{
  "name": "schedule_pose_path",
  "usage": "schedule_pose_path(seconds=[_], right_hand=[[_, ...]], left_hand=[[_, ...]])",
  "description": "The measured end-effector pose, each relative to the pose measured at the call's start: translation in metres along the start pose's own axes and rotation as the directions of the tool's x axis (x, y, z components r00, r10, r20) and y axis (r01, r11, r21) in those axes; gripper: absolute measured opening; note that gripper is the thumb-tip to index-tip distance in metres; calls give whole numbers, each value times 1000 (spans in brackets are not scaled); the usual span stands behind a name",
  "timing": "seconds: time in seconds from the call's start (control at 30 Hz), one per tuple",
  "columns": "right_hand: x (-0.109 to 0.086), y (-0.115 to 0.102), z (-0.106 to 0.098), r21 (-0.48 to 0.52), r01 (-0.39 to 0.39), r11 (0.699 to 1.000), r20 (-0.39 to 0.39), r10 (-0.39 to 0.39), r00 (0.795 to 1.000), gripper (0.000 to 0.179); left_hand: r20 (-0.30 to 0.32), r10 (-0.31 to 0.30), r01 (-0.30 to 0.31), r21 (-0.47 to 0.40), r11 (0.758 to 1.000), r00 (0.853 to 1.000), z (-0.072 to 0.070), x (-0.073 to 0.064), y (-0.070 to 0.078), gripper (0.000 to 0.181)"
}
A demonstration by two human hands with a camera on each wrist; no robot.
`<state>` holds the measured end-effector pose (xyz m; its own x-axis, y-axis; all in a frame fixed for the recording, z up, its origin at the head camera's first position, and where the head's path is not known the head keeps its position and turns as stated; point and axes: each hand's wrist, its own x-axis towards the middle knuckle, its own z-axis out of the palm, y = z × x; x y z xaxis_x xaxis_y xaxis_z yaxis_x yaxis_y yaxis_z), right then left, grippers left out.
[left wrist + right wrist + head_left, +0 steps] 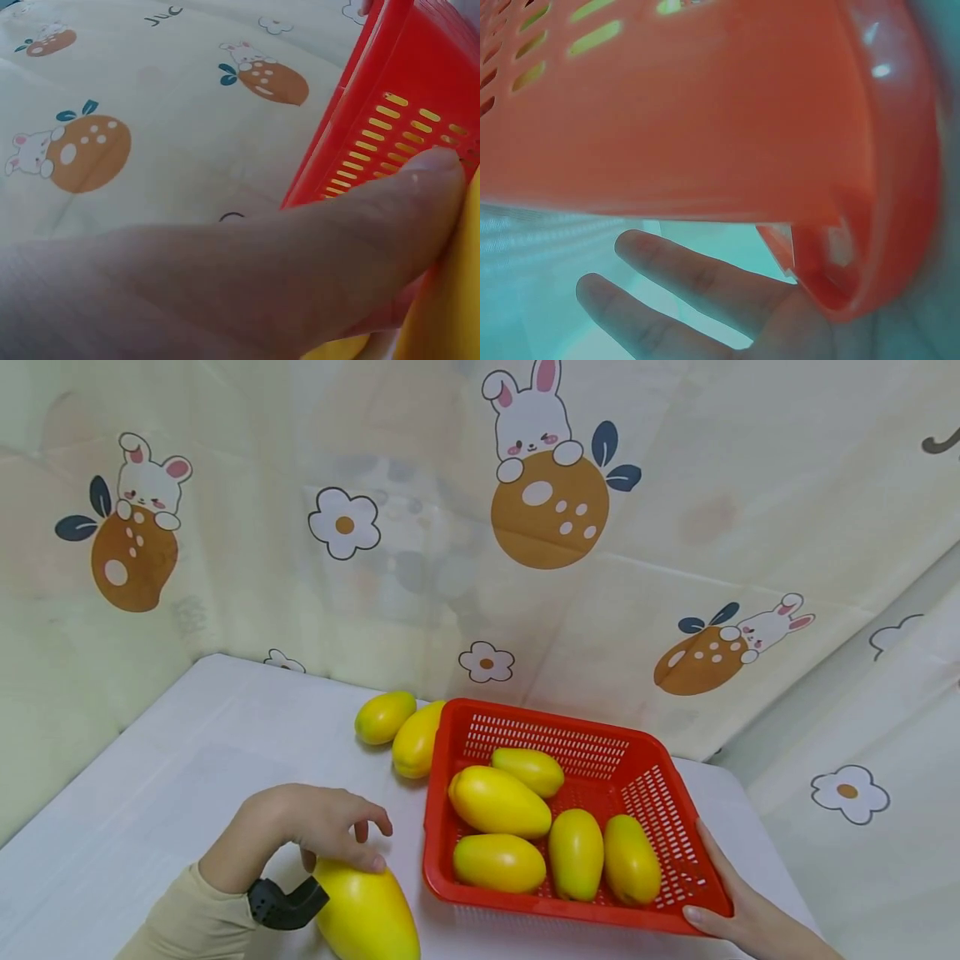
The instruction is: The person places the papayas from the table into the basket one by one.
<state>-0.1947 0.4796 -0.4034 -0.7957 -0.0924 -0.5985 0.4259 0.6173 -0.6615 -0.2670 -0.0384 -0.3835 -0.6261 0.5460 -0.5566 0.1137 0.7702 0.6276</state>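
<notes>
A large yellow mango (pixel 367 914) is at the front, left of a red plastic basket (pixel 570 906). My left hand (pixel 330 827) holds it by its far end, thumb (pixel 390 217) along its skin and another finger bent above it; the remaining fingers are mostly hidden. My right hand (pixel 738 902) grips the basket at its near right corner, thumb over the rim. In the right wrist view, two fingers (pixel 697 281) stretch out below the basket wall. Inside the basket lie several yellow mangoes (pixel 498 802), mostly toward the left and front.
Two more mangoes, a smaller one (pixel 385 717) and a larger one (pixel 415 747), lie on the white table (pixel 225 735) behind the basket's left side. A curtain (pixel 420 593) printed with rabbits and flowers hangs along the table's back edge. A black band (pixel 281 903) is on the left wrist.
</notes>
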Motion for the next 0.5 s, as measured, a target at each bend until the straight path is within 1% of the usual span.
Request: schedule_pose_path(seconds=[0.1, 0.33, 0.5], right_hand=[[0, 0, 0, -1, 10, 1000, 1, -10, 1000, 95], [0, -1, 1, -1, 6, 1000, -4, -6, 1000, 96], [1, 1, -1, 2, 17, 1000, 5, -17, 1000, 95]], left_hand=[[26, -1, 1, -11, 1000, 1000, 1, 2, -1, 35], [69, -10, 14, -58, 998, 998, 2, 5, -5, 32], [80, 12, -9, -45, 999, 997, 2, 8, -8, 29]])
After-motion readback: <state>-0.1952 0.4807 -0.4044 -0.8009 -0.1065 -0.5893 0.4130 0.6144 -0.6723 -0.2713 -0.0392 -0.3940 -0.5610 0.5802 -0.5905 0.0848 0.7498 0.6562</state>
